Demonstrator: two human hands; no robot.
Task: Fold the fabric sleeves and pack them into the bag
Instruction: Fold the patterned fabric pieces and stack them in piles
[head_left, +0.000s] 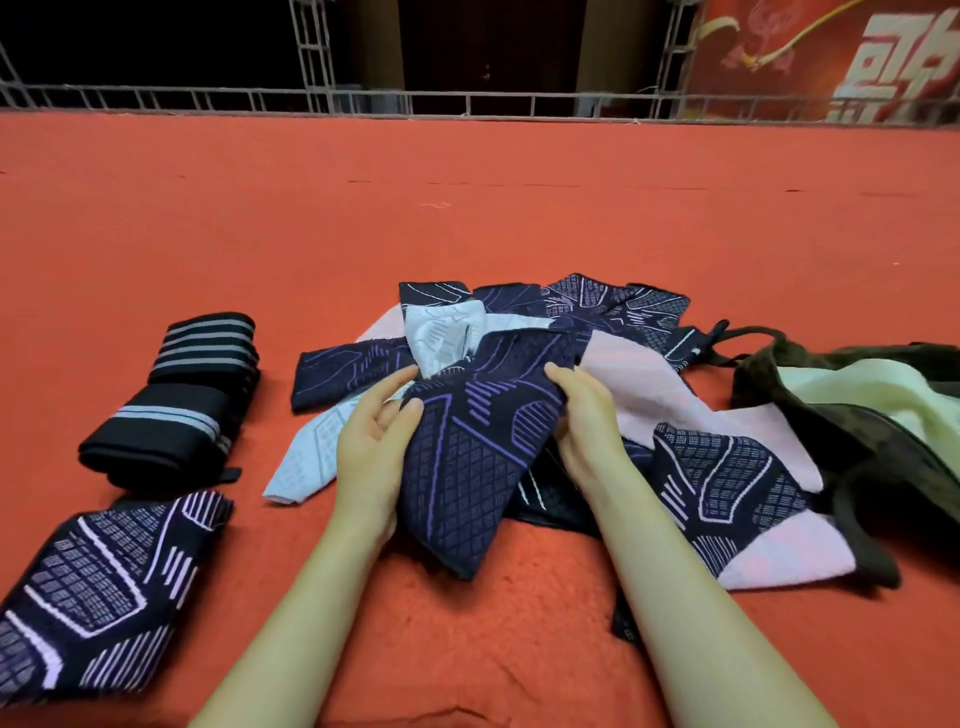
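Note:
A dark navy sleeve with purple lines (462, 467) lies on top of a loose pile of sleeves (613, 374) in the middle of the red surface. My left hand (371, 441) holds its left edge, thumb on top of the cloth. My right hand (584, 415) grips its right edge with the fingers curled under the fabric. A dark green bag (810, 426) lies open at the right, with pale green cloth (862, 395) inside. At the left lie a folded navy patterned sleeve (104, 587) and folded black striped sleeves (176, 400).
The red cloth surface (467, 208) stretches far ahead to a metal truss railing (467, 101). A red banner with white characters (831, 57) hangs at the back right. Pink sleeves (649, 400) and a light blue sleeve (311, 457) lie in the pile.

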